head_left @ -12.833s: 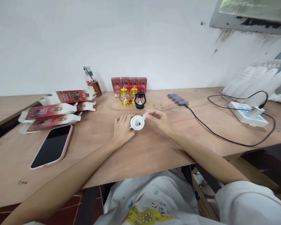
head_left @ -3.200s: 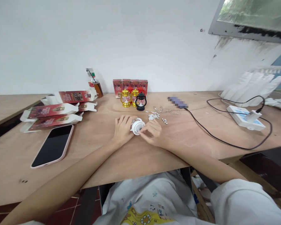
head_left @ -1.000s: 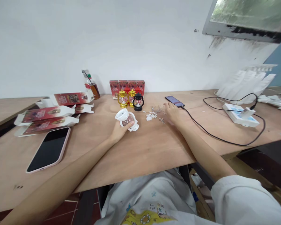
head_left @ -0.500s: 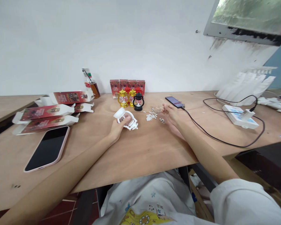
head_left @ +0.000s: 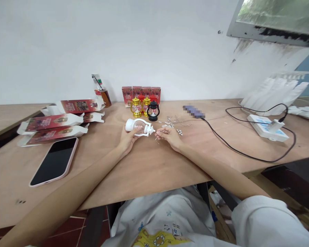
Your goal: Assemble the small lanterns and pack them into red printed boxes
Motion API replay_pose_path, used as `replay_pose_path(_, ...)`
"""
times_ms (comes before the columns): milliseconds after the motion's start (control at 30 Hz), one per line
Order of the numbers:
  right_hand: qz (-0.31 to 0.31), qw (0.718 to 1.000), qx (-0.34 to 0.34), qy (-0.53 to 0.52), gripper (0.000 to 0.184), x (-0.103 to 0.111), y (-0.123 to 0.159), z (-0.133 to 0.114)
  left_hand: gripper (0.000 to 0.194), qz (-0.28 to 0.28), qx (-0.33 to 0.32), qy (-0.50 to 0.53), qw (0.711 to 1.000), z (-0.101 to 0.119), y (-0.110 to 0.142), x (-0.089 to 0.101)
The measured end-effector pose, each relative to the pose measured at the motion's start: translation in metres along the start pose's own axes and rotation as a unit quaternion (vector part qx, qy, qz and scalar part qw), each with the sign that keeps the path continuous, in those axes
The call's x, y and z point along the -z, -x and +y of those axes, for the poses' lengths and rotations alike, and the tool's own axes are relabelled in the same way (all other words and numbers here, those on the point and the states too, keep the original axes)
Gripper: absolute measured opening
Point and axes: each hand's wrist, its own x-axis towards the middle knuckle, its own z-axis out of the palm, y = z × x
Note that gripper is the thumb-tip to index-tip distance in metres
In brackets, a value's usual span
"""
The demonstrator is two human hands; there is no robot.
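Observation:
My left hand (head_left: 127, 140) is closed around a small white lantern (head_left: 130, 125), which lies on its side with its base to the left and its top pointing right. The thumb presses on its clear globe. Close to the lantern's top, my right hand (head_left: 172, 138) pinches a thin bent wire (head_left: 157, 139). Whether the wire touches the lantern I cannot tell. Just behind the hands are several loose wires (head_left: 174, 119) and small white round pieces (head_left: 179, 132). A black lantern (head_left: 152, 112) and a gold lantern (head_left: 136, 109) stand upright farther back.
Red boxes (head_left: 156, 92) stand against the wall behind the lanterns. Flattened red-and-white cartons (head_left: 48, 122) and a phone (head_left: 55, 161) occupy the left side. On the right, a black cable (head_left: 221, 140) runs from another phone (head_left: 194, 111) to a white power strip (head_left: 262, 124).
My right hand has moved left from the pile of wires to the lantern's top, bringing a thin wire along. My left hand has turned the white lantern so its top points right.

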Motion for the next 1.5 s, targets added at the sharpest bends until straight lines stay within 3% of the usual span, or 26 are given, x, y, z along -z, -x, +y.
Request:
replay_pose_path(100, 0.026, 1.0, -0.005, -0.006, 0.039, 0.004, -0.003, 0.0, 0.049, 0.003, -0.001, -0.004, 1.0, 0.001, 0.002, -0.002)
replay_pose_path(700, 0.047, 0.997, 0.014, 0.066, 0.036, 0.001, -0.002, -0.001, 0.035, 0.009, 0.016, 0.036, 0.999, 0.003, 0.001, -0.002)
replay_pose_path(933, 0.038, 0.991, 0.07, 0.107, 0.032, 0.004, -0.003, 0.003, 0.033, 0.004, 0.024, 0.04, 0.999, 0.004, 0.002, -0.001)
replay_pose_path(1133, 0.038, 0.983, 0.119, 0.137, 0.029, 0.005, -0.001, 0.004, 0.02, 0.061, 0.023, 0.069, 0.995, 0.004, 0.001, -0.002)
replay_pose_path(1200, 0.007, 0.987, 0.082, 0.14, 0.028, 0.005, 0.0, 0.001, 0.016, 0.075, 0.026, 0.079, 0.994, 0.005, 0.001, -0.002)
replay_pose_path(1300, -0.036, 0.994, -0.025, 0.104, 0.022, 0.007, -0.001, -0.007, 0.015, 0.076, 0.027, 0.085, 0.993, 0.005, 0.001, -0.003)
replay_pose_path(1400, -0.025, 0.995, -0.099, 0.023, 0.009, 0.013, -0.004, -0.015, 0.015, 0.079, 0.027, 0.077, 0.994, 0.005, 0.001, -0.002)
replay_pose_path(1500, -0.002, 0.992, -0.127, -0.027, 0.019, 0.019, -0.007, -0.019, 0.017, 0.075, 0.027, 0.07, 0.994, 0.004, 0.0, -0.002)
